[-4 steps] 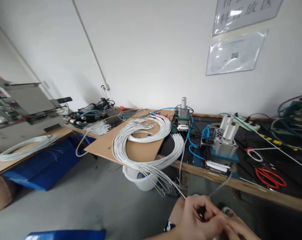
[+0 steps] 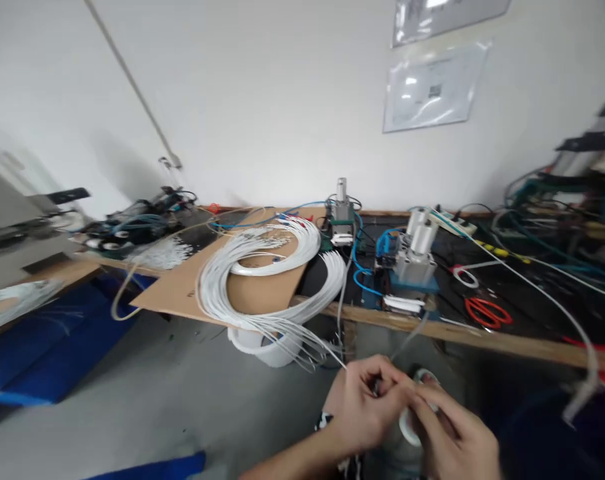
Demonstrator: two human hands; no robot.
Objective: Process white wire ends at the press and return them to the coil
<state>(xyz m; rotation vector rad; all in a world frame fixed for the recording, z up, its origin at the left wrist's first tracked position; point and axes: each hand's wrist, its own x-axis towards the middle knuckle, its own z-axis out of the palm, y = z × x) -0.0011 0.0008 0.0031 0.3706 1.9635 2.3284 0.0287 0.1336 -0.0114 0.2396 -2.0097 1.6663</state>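
Observation:
My left hand is closed in a pinch on a thin white cable that runs up to a coiled bundle of white cables. My right hand meets it fingertip to fingertip, its fingers pressed together. What lies between the right fingertips is hidden. A small white curved piece shows below the joined fingers; I cannot tell what it is. The bundle rests on a brown cardboard sheet, with loose cable ends hanging past the front edge.
A white bucket stands under the cardboard. Two pneumatic presses with blue hoses sit on the black bench. Orange cord lies to their right. Another cable coil is at the far left, above blue sheeting.
The view has turned to the right, so the bench and wall appear further left. More of my right hand shows now. Both hands stay together, with the cable still in the left.

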